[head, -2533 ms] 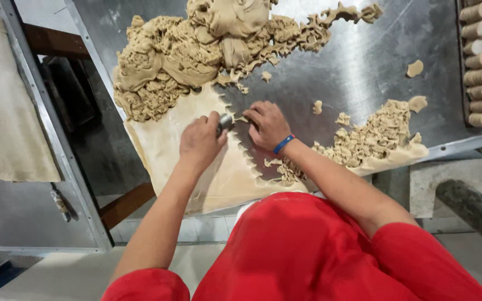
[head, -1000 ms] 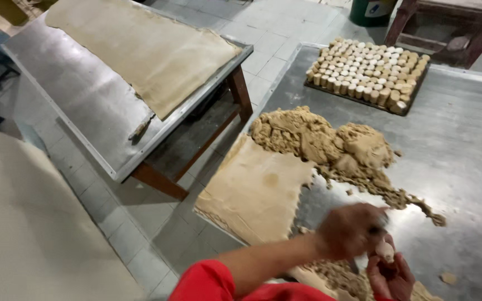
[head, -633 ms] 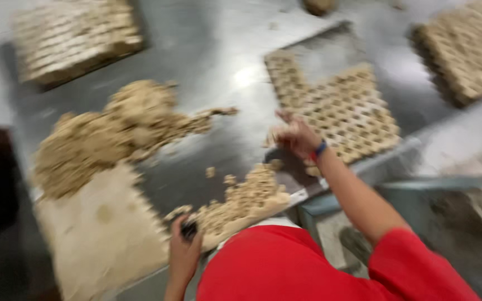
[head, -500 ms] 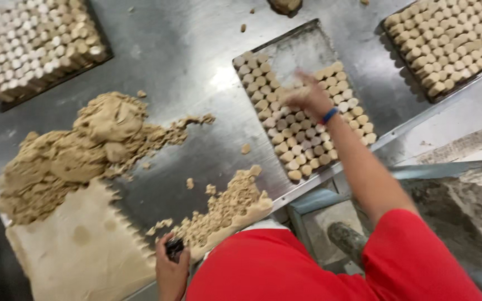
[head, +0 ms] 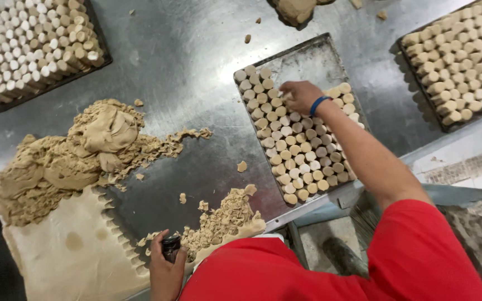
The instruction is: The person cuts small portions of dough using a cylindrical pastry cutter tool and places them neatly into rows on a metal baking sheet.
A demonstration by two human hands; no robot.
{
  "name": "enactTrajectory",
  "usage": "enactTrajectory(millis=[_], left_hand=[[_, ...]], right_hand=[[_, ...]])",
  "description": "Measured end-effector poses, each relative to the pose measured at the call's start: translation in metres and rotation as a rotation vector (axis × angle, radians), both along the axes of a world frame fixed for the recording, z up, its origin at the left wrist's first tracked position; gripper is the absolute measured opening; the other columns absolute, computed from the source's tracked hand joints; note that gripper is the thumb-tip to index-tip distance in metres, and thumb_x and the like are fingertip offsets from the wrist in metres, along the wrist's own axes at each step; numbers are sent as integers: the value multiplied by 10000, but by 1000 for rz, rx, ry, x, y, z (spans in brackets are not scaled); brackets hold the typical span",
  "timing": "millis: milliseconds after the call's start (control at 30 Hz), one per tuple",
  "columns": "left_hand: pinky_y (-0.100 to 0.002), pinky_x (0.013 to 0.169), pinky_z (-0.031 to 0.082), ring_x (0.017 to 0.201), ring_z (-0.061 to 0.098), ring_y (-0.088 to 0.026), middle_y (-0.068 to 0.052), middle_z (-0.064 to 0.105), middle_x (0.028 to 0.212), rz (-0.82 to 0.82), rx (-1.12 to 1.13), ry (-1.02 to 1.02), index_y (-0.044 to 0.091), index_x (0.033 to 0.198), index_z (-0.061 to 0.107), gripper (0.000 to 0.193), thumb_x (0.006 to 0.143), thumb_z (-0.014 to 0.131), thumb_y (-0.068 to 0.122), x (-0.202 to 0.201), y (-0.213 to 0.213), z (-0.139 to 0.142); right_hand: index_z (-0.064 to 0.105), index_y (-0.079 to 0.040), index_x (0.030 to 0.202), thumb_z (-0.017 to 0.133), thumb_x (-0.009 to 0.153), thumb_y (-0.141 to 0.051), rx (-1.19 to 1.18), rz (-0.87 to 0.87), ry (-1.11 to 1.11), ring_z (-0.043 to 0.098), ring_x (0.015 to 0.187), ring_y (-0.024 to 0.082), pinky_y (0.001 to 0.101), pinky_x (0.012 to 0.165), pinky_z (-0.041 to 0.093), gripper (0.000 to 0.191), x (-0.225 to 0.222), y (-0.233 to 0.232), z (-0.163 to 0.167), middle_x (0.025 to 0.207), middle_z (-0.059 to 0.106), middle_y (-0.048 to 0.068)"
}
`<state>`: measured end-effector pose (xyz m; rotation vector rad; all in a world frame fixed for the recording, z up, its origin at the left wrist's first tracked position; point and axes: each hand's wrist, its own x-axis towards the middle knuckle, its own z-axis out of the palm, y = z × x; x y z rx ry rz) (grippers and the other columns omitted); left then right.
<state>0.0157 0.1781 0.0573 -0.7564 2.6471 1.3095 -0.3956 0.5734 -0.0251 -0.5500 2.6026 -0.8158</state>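
Now, in the head view, my right hand (head: pixel 301 96) reaches out over the tray (head: pixel 308 58), fingers pinched on a dough piece (head: pixel 287 96) among the rows of rounds (head: pixel 299 150). My left hand (head: pixel 165 267) stays near, low at the table edge — closed around a dark cutter (head: pixel 170 246), just beside the scraps (head: pixel 218 220) and the dough sheet (head: pixel 68 251).
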Motion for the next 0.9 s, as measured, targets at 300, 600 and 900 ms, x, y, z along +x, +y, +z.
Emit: enactTrajectory(millis=[300,600,900], left_hand=[[-340,849,532,950,690,-201,-140,702,1088,56,21,-119,60,1392,520,621,816,731,160,-2,4,0],[-354,797,577,901,710,-217,-143,707,1063,185,195,-195,89,1424,475,620,848,707,100,19,-20,8],[-451,776,555,869,732,-343,-205,732,984,89,134,-93,79,1287,527,509,868,746,268,56,-65,58]], right_hand=[[761,-90,1152,639,918,-173,165,86,1,701,999,375,457,949,563,276,-23,21,7,1079,740,201],[721,58,1062,591,1073,-272,434,22,-38,709,910,394,475,849,584,355,-8,39,4,981,746,267],[596,12,1431,662,980,-197,-216,-24,-176,664,1146,320,451,943,544,502,75,-104,5,1288,703,193]])
